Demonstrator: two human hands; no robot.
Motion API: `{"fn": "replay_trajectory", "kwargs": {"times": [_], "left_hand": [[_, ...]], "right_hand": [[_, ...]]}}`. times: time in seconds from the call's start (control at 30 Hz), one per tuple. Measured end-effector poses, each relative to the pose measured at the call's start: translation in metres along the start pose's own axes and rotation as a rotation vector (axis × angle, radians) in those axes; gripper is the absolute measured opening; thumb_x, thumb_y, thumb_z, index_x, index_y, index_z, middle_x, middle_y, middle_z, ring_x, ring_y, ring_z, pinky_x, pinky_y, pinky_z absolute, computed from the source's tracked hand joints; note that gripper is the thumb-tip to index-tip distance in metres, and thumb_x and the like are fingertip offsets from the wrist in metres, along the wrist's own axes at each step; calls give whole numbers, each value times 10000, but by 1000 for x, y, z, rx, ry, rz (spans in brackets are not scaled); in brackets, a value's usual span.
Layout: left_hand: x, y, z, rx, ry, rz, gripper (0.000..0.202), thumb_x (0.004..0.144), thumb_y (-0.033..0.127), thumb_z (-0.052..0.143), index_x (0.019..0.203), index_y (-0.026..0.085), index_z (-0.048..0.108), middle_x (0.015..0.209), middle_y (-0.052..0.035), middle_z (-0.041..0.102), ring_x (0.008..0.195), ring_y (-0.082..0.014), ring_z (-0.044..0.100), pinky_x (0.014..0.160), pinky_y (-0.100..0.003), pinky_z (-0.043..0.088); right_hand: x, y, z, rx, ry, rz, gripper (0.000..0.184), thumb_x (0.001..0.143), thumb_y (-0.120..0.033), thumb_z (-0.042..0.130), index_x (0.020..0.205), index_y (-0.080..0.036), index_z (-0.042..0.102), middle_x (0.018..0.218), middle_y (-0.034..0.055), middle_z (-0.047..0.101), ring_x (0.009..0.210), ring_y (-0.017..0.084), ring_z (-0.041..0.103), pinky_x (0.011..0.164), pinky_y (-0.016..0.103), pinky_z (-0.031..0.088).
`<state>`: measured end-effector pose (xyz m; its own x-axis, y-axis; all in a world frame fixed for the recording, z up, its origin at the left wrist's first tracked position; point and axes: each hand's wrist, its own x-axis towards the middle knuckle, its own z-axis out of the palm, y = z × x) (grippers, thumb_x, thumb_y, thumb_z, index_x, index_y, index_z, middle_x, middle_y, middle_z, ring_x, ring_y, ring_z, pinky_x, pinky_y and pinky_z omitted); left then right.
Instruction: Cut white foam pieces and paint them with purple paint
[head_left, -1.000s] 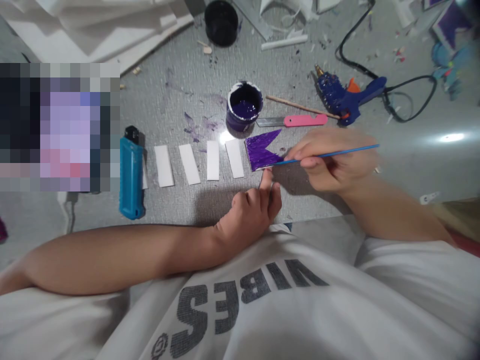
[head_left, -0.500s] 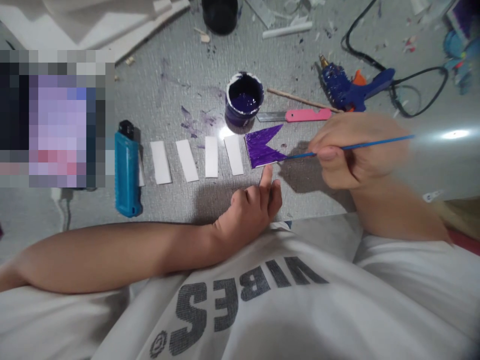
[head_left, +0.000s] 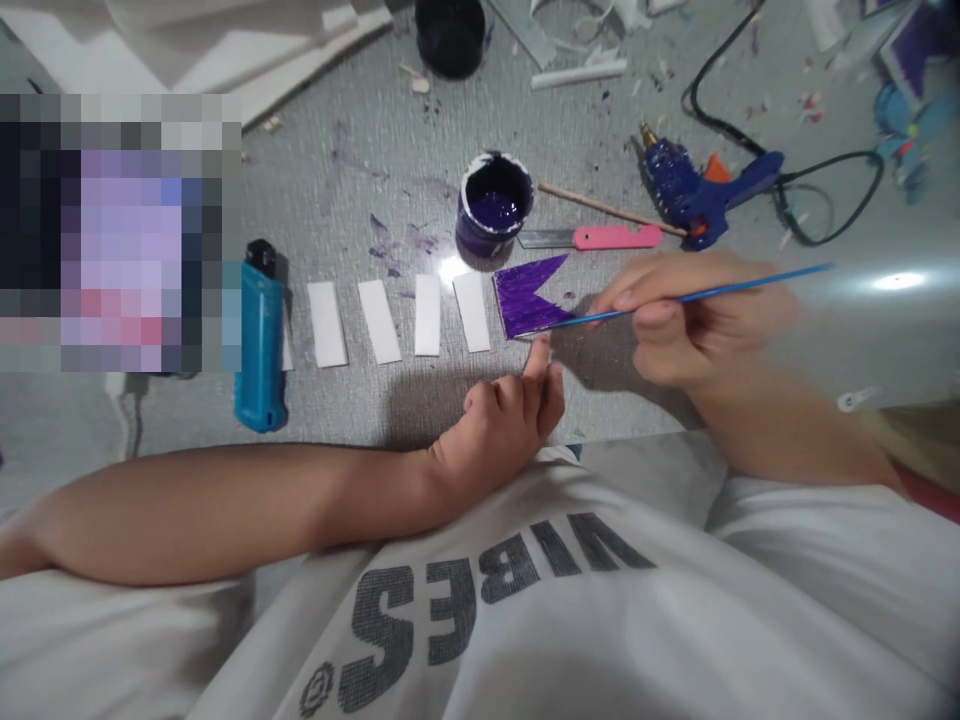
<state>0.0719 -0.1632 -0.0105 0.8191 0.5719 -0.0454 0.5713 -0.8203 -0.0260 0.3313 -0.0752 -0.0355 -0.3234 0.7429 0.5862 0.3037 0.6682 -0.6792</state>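
My right hand (head_left: 690, 315) pinches a thin blue paintbrush (head_left: 750, 283), whose tip rests on the lower edge of a purple-painted notched foam piece (head_left: 525, 300). My left hand (head_left: 517, 410) is curled, with one fingertip pressed against the near edge of that piece. A small pot of purple paint (head_left: 493, 205) stands open just behind it. Several white foam strips (head_left: 379, 320) lie in a row to the left of the painted piece.
A teal lighter (head_left: 260, 340) lies left of the strips. A pink-handled knife (head_left: 600, 238), a wooden stick (head_left: 600, 205) and a blue glue gun (head_left: 701, 185) with a black cord lie behind. White foam sheets (head_left: 187, 50) and a black lid (head_left: 450, 35) are at the back.
My right hand drew the brush to the right off the painted piece, then came back left to its lower edge. The left hand stayed in place.
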Motion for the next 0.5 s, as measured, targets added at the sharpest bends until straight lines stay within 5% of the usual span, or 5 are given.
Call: {"fn": "replay_trajectory", "kwargs": {"times": [0.1, 0.23, 0.5], "left_hand": [[0, 0, 0, 16, 16, 6, 544, 1180, 75, 699, 1717, 145, 754, 1745, -291, 776, 775, -192, 730, 591, -342, 530], [-1, -1, 0, -16, -15, -3, 558, 1167, 115, 711, 1722, 169, 742, 1750, -279, 782, 791, -201, 729, 603, -351, 528], [-1, -1, -1, 17, -35, 5, 564, 1173, 126, 681, 1734, 166, 721, 1740, -281, 791, 797, -197, 727, 609, -351, 512]], "right_hand": [[10, -8, 4, -38, -27, -158, 163, 1263, -324, 737, 1164, -250, 843, 923, 11, 896, 764, 191, 897, 679, 302, 740], [16, -15, 0, -144, -137, -152, 210, 1270, -318, 713, 1095, -258, 813, 937, 21, 916, 806, 197, 914, 748, 309, 762], [16, -13, -3, -217, -135, -185, 217, 1274, -319, 693, 1084, -263, 784, 938, 16, 914, 785, 191, 894, 720, 309, 736]]}}
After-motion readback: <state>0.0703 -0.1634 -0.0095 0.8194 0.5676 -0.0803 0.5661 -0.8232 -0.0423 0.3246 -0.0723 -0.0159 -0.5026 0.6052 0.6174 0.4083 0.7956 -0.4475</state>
